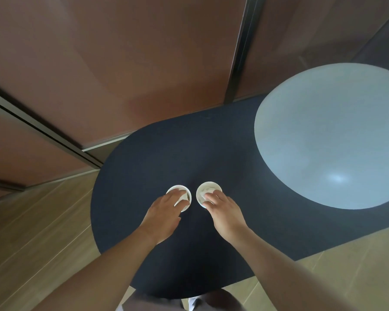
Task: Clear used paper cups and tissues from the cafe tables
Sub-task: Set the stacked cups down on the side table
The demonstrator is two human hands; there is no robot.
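Head view: left hand (162, 213) lay over left cup (181, 189), right hand (225, 213) over right cup (208, 187). Whether either gripped was unclear.

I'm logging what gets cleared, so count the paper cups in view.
2. Both on the dark table: left cup under the left hand, right cup beside it under the right hand. None shows on the pale round table; none seems hidden.

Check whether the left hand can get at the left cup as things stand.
Likely yes: the left hand lies with its fingers on the left cup, and nothing on the dark table stands between them.
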